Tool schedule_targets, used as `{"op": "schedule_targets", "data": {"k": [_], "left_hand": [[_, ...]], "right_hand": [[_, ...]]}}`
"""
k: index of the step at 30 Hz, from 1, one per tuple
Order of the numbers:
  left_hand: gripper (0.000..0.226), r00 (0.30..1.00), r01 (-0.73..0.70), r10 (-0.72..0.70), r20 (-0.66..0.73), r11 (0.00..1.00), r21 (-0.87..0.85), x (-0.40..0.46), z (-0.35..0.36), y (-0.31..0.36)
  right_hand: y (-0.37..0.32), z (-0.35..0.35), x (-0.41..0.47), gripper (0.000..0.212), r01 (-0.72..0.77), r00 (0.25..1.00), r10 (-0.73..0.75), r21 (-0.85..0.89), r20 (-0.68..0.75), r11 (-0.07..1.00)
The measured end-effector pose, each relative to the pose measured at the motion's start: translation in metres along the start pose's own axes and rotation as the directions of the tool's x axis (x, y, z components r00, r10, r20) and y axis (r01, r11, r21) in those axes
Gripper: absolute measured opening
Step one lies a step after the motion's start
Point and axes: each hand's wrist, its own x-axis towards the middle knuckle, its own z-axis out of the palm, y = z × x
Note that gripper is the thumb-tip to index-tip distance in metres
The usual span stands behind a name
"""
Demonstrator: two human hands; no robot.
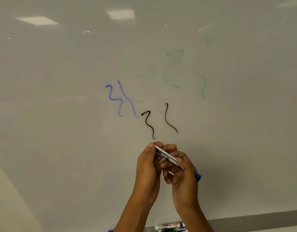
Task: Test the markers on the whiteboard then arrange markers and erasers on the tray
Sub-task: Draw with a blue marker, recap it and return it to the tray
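Both hands meet in front of the whiteboard (60, 114), below the squiggles. My left hand (148, 166) pinches the upper end of a black-and-white whiteboard marker (167, 157) that slants down to the right. My right hand (181, 174) curls round the marker's lower part. A blue marker end (197, 176) sticks out past my right hand's fingers. On the board are blue squiggles (121, 99), black squiggles (151, 124) and faint green ones (174, 69).
At the bottom edge, between my forearms, markers (171, 226) lie on the board's tray (244, 223), one white with a blue end, one green. A wall strip shows at the lower left.
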Motion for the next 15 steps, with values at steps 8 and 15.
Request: {"op": "schedule_targets", "data": {"k": [8,15], "left_hand": [[0.041,0.984,-0.148,0.1,0.15,0.923,0.356,0.018,-0.009,0.016],[0.048,0.97,-0.221,0.167,0.174,0.906,0.36,0.029,0.011,0.017]], "right_hand": [[-0.024,-0.022,0.016,0.067,-0.184,0.883,0.298,-0.315,0.363,0.931],[-0.031,0.008,0.037,0.041,-0.032,0.995,0.061,-0.314,0.082,0.949]]}}
